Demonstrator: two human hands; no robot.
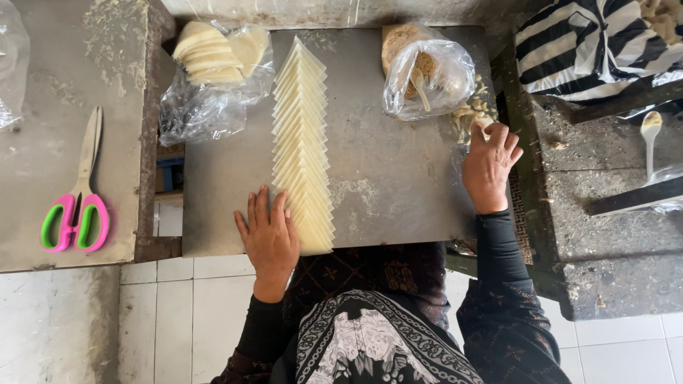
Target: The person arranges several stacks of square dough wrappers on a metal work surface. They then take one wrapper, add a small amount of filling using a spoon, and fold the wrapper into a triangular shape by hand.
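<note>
A long overlapping row of pale square dough wrappers (302, 142) runs down the middle of a metal work board (398, 178). My left hand (269, 238) lies flat on the board, fingers together, touching the near left edge of the row. My right hand (489, 165) rests at the board's right edge, fingers bent onto a small heap of pale folded pieces (471, 110). Neither hand holds anything that I can see.
A clear bag with filling and a spoon (425, 71) sits at the far right of the board; a bag of more wrappers (213, 60) at far left. Pink-green scissors (75, 213) lie on the left table. A white spoon (650, 135) and striped cloth (590, 43) are at right.
</note>
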